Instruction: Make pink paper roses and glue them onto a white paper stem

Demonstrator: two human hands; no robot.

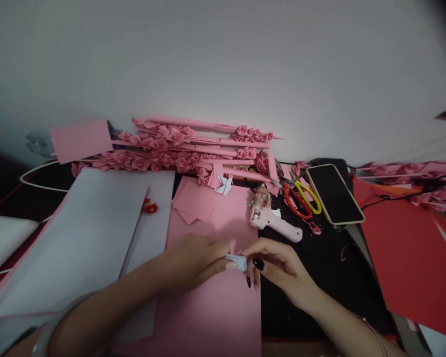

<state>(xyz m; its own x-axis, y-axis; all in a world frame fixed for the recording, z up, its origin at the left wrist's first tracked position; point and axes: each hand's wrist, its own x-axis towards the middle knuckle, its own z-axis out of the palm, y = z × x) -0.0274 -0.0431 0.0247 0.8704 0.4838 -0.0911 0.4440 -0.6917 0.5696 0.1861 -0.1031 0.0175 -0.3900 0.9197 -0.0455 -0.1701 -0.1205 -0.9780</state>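
Note:
My left hand (pixel 198 260) pinches a small piece of folded paper (pixel 239 261), pale on the visible side with a bit of pink rising above it. At the paper's right end are the curled fingers of my right hand (pixel 277 267), which appear to grip its edge. Both hands are above a large pink sheet (pixel 223 312). Beyond them lie several small pink paper squares (pixel 195 201) and a white folded paper piece (pixel 223 184). A pale pink glue gun (pixel 278 221) rests behind my right hand.
Pink paper flower stems (pixel 163 141) line the wall. White sheets (pixel 107 213) cover the left side. Red-handled scissors (pixel 296 201), a yellow-handled tool (pixel 308 196) and a phone (pixel 334 193) lie at the back right, near a red sheet (pixel 412 253). A white cable (pixel 40 171) curves at far left.

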